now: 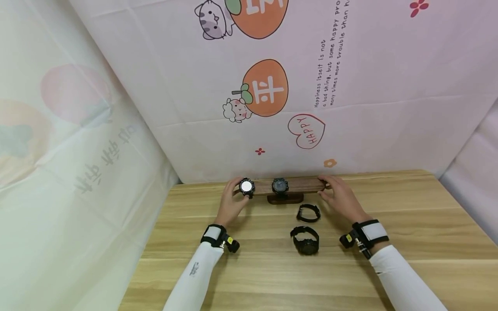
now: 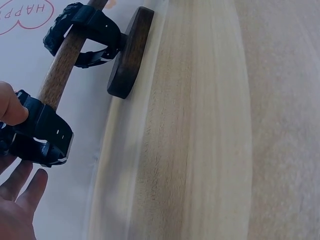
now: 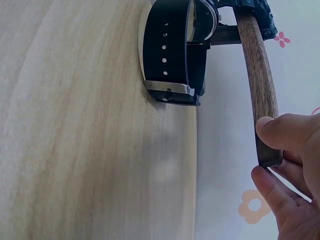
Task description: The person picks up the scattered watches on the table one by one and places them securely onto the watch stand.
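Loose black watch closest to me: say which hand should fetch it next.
Right hand, probably: it is nearer that loose watch, gripping the brown wooden bar; the left hand pinches a round black watch.

Near the head view's centre, a stand [image 1: 305,185] bears a first watch [image 1: 247,186] at left, a second watch [image 1: 280,185] midway; below, on the table [image 1: 186,211], lie a third watch [image 1: 309,220] and, lower, a fourth watch [image 1: 308,247].

i count four watches [image 1: 307,247]: two on the bar, two on the table [image 1: 253,276]. one wooden stand [image 1: 303,185]. two hands of mine: left hand [image 1: 230,206], right hand [image 1: 343,201]. two wrist cameras [image 1: 233,245], two white sleeves [image 1: 198,274].
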{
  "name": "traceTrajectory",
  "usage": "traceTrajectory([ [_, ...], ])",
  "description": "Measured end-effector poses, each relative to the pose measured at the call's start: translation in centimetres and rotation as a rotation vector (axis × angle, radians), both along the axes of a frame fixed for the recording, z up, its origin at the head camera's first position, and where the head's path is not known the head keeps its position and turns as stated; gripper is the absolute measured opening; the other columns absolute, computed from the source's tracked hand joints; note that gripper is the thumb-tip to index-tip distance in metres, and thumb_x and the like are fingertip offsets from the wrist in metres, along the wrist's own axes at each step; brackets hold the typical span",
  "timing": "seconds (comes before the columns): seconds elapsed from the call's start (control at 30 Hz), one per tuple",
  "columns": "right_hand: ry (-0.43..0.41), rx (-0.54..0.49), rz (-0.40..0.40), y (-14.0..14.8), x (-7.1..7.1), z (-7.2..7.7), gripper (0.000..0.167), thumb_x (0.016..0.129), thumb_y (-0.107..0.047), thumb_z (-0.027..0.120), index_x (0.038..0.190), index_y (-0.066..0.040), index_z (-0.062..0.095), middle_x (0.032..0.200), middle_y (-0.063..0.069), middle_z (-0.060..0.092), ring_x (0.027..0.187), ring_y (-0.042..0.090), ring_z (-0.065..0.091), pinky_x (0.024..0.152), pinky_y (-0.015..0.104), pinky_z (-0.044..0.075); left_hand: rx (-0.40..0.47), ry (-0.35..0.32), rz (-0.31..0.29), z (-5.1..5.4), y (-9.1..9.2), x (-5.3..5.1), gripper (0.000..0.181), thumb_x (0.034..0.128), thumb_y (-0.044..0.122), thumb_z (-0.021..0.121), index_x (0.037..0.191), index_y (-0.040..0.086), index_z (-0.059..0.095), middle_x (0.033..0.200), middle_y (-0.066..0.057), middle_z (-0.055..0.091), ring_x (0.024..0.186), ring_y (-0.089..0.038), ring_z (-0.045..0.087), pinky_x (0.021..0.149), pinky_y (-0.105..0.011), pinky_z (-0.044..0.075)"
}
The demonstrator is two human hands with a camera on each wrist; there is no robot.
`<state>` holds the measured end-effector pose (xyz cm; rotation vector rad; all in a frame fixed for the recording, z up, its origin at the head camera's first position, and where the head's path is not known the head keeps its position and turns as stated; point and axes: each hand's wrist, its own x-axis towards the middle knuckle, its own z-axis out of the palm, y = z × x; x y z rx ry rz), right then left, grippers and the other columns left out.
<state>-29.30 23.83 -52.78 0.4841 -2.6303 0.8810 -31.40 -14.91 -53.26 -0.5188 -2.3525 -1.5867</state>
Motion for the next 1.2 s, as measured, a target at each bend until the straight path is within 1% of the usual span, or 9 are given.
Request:
traceTrajectory([
  [0.27,-0.01,-0.006,0.001,0.0,0.1,0.1,0.055,0.095,-0.001,0.076,0.147,0.003,0.056,0.139,0.027,0.063,0.113,0.044,0.066,0.096,0.061,0.059,-0.029,0.003,-0.028,-0.2,0.4,-0.3,0.065,0.0885,-0.007,0.074,0.149,0.004,0.055,0.153,-0.021,0.053,0.142,-0.037,0.053,0.114,-0.05,0.054],
  [0.43,-0.014,-0.006,0.003,-0.1,0.1,0.2,0.055,0.095,-0.001,0.076,0.146,0.004,0.056,0.139,0.027,0.063,0.113,0.044,0.067,0.096,0.061,0.059,-0.058,-0.031,-0.033,-0.1,0.6,-0.2,0.065,0.0913,-0.005,0.074,0.152,0.006,0.054,0.156,-0.019,0.051,0.143,-0.036,0.052,0.116,-0.048,0.053],
  [0.6,-0.019,-0.005,0.001,-0.1,0.1,0.2,0.056,0.095,-0.001,0.076,0.147,0.004,0.055,0.141,0.028,0.062,0.113,0.045,0.066,0.097,0.061,0.058,-0.078,-0.065,-0.051,0.0,0.8,-0.2,0.065,0.094,-0.003,0.072,0.155,0.007,0.05,0.159,-0.018,0.048,0.146,-0.036,0.051,0.119,-0.049,0.05],
  [0.77,-0.022,-0.008,0.0,-0.1,0.1,0.2,0.056,0.095,-0.001,0.076,0.147,0.004,0.055,0.142,0.028,0.061,0.114,0.045,0.067,0.097,0.061,0.058,-0.051,-0.09,-0.068,0.0,1.1,-0.3,0.066,0.0949,-0.004,0.07,0.156,0.004,0.045,0.159,-0.018,0.05,0.149,-0.035,0.049,0.122,-0.051,0.047],
  [0.93,-0.028,-0.008,0.001,-0.1,0.0,0.1,0.056,0.096,-0.001,0.076,0.147,0.003,0.055,0.142,0.027,0.061,0.115,0.044,0.066,0.098,0.061,0.058,-0.031,-0.088,-0.076,0.1,1.3,-0.2,0.065,0.0944,-0.006,0.071,0.153,-0.001,0.046,0.155,-0.019,0.053,0.145,-0.039,0.052,0.122,-0.056,0.045],
  [1.03,-0.026,-0.005,0.002,-0.1,0.0,0.0,0.056,0.096,-0.001,0.076,0.147,0.003,0.055,0.142,0.027,0.061,0.115,0.044,0.066,0.098,0.061,0.058,-0.024,-0.082,-0.08,0.1,1.5,-0.3,0.063,0.0941,-0.006,0.073,0.152,0.0,0.048,0.153,-0.02,0.053,0.144,-0.041,0.053,0.121,-0.059,0.045],
  [1.2,-0.013,-0.005,0.004,-0.1,0.0,0.1,0.055,0.095,-0.001,0.077,0.146,0.004,0.056,0.14,0.027,0.062,0.113,0.044,0.066,0.097,0.061,0.058,-0.024,-0.082,-0.086,0.0,1.7,-0.4,0.063,0.0941,-0.005,0.074,0.151,0.006,0.05,0.152,-0.019,0.053,0.144,-0.04,0.053,0.121,-0.058,0.046],
])
